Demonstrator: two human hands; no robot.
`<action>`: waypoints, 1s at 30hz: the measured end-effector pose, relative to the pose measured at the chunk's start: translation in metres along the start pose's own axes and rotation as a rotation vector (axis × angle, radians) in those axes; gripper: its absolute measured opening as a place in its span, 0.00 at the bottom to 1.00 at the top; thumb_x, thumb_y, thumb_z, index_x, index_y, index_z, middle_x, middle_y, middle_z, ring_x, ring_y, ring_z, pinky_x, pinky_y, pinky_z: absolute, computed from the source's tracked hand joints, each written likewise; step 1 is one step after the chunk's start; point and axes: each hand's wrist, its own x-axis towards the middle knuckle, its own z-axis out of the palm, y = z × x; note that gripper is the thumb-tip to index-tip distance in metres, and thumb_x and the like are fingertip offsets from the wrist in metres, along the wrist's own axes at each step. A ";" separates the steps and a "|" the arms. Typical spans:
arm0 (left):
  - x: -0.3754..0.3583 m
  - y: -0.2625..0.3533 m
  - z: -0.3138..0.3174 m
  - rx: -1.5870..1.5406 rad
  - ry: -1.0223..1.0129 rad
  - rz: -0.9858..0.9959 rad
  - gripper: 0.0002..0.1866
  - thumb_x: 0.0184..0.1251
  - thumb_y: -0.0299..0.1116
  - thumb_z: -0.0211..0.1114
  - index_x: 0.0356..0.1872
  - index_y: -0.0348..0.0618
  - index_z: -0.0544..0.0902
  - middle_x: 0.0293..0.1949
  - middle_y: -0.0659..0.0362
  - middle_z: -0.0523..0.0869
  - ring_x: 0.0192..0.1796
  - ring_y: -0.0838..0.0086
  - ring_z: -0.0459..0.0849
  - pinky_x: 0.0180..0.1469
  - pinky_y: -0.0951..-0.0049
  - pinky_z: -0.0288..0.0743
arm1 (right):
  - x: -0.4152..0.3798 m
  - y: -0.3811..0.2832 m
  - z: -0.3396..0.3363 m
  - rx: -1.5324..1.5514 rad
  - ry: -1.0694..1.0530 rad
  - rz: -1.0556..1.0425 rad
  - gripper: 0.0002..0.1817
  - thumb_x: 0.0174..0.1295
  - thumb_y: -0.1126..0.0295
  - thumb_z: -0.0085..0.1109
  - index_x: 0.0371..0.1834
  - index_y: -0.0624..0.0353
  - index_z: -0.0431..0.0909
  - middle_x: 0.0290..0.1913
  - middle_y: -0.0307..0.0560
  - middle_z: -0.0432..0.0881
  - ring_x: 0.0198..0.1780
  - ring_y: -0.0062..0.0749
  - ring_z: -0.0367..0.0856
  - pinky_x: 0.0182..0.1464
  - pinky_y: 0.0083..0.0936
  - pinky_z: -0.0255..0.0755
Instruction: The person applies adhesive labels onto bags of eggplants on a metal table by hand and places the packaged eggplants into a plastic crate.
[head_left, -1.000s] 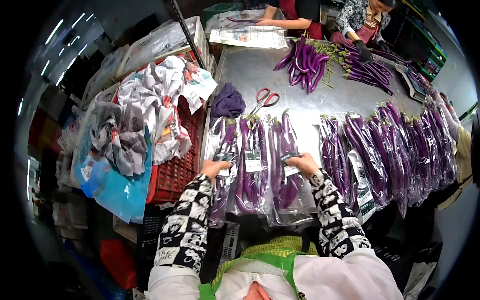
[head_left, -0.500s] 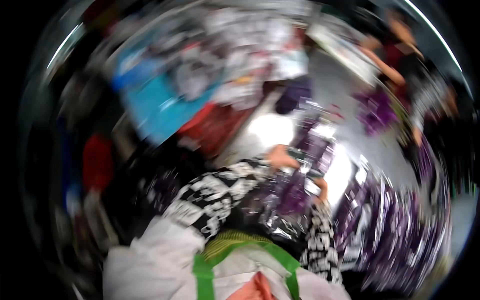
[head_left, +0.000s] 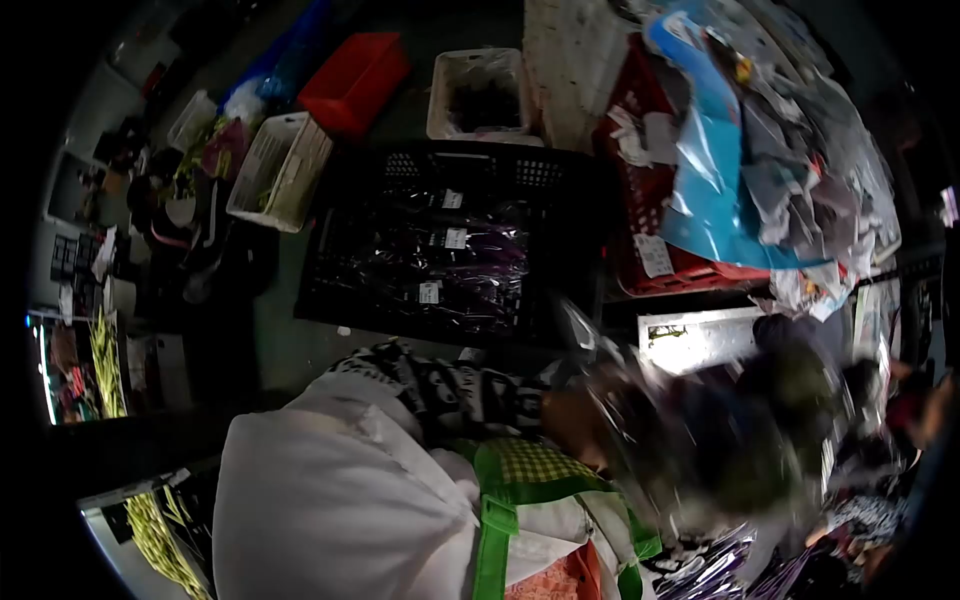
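Note:
Near the middle right, my left hand point(head_left: 580, 428) is closed at the edge of clear plastic bags of eggplants point(head_left: 720, 430), dark purple with greenish ends and smeared by motion. Its fingers are partly hidden by the plastic. My right hand cannot be made out; the bags block that side. Ahead of me, a black crate point(head_left: 562, 180) holds several flat packs of eggplants point(head_left: 440, 255) with white labels. More shiny purple packs point(head_left: 710, 565) lie at the lower right.
A dark red crate point(head_left: 635, 235) heaped with crumpled plastic and a blue sheet point(head_left: 705, 190) stands right of the black crate. Behind are a white bin point(head_left: 437, 105), a red crate point(head_left: 355, 80) and a white crate point(head_left: 250, 180). A co-worker's arm point(head_left: 935, 410) shows at right.
My view has swung left from the metal table to the black crate. The bagged eggplants have come along with my left hand; my right hand has gone out of sight.

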 end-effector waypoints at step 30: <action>-0.296 -0.184 -0.170 -0.839 1.164 -1.361 0.21 0.55 0.38 0.68 0.42 0.30 0.78 0.38 0.49 0.82 0.45 0.61 0.79 0.50 0.65 0.74 | 0.010 0.123 0.246 -1.062 -0.443 -0.305 0.15 0.55 0.66 0.57 0.44 0.61 0.75 0.43 0.55 0.78 0.46 0.52 0.78 0.48 0.44 0.73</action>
